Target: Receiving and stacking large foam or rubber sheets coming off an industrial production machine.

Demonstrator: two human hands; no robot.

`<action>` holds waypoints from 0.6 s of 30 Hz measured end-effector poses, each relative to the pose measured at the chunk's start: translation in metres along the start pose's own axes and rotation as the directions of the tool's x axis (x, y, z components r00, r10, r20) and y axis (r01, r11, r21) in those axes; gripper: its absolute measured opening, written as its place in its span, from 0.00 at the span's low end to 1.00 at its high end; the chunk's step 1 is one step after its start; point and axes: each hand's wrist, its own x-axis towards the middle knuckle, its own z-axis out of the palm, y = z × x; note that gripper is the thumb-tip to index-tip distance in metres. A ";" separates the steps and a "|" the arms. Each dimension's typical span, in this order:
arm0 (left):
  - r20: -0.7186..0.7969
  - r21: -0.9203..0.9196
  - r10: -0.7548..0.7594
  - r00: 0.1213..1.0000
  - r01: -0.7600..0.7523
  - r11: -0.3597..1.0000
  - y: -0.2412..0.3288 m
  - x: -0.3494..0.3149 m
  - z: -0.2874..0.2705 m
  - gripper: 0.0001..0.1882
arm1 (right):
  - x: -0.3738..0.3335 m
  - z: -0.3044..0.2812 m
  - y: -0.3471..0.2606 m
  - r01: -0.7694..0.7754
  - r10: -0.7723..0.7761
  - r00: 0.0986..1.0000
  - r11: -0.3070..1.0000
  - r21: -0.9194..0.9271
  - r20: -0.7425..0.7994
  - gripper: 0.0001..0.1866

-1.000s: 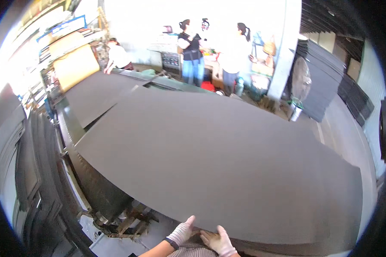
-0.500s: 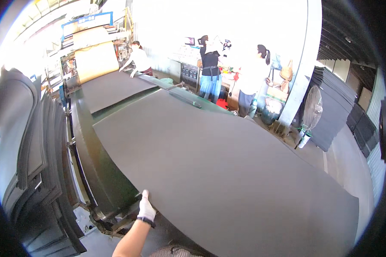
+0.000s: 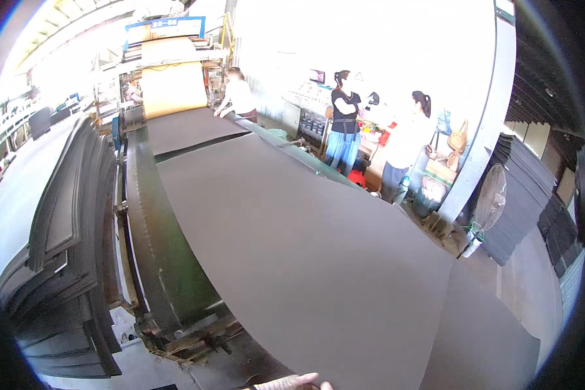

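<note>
Large dark grey sheet [image 3: 318, 260] fills the middle of the view, lying flat and running from the far machine toward the lower right edge. Its near edge curves across the bottom of the frame.

One gloved hand [image 3: 296, 382] shows at the very bottom edge, only fingers and part of the glove in frame. It lies at the sheet's near edge, touching or just beside it. Which hand it is cannot be told with certainty; its place left of centre suggests the left. Grip: fingers look stretched out rather than curled, but too little shows to tell whether it grasps the sheet. The other hand is out of frame.

Left of the sheet, a long green machine bed [image 3: 159, 247] runs away from the camera. A second dark sheet [image 3: 188, 129] lies farther up the line, a narrow gap between the two. Beyond that, a tan roll [image 3: 172, 81] hangs at the head of the line.

Far left: a stack of dark sheets [image 3: 58, 240], edges curling, standing well apart from the main sheet.

Other people: one in a white top [image 3: 239, 96] leaning at the far end of the line; two standing by a control console [image 3: 309, 107], one in a dark top [image 3: 343, 123], one in a white top [image 3: 406, 146].

Right side: a standing fan [image 3: 487, 205] by a white pillar [image 3: 481, 123], more dark stacks [image 3: 533, 195] behind.
</note>
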 end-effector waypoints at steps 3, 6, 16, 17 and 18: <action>-0.238 0.362 0.226 0.945 -0.130 0.923 0.026 0.000 -0.017 0.18 | 0.002 0.005 -0.018 0.239 -0.174 0.962 0.910 -0.338 0.211 0.37; -0.242 0.053 0.131 0.961 -0.122 0.991 0.051 0.022 -0.079 0.06 | 0.010 -0.045 0.011 0.198 -0.146 0.980 0.818 -0.541 0.137 0.39; -0.441 -0.361 0.464 0.769 -0.625 0.692 0.149 0.022 -0.307 0.12 | 0.004 -0.111 0.014 0.321 -0.500 0.836 0.112 -0.940 0.226 0.43; -0.477 -0.246 0.549 0.687 -0.704 0.667 0.151 0.029 -0.313 0.13 | 0.005 -0.115 0.020 0.357 -0.554 0.786 0.045 -0.933 0.274 0.38; -0.548 -0.120 0.582 0.601 -0.745 0.656 0.154 0.037 -0.302 0.15 | 0.003 -0.123 0.018 0.366 -0.528 0.787 -0.018 -0.930 0.320 0.36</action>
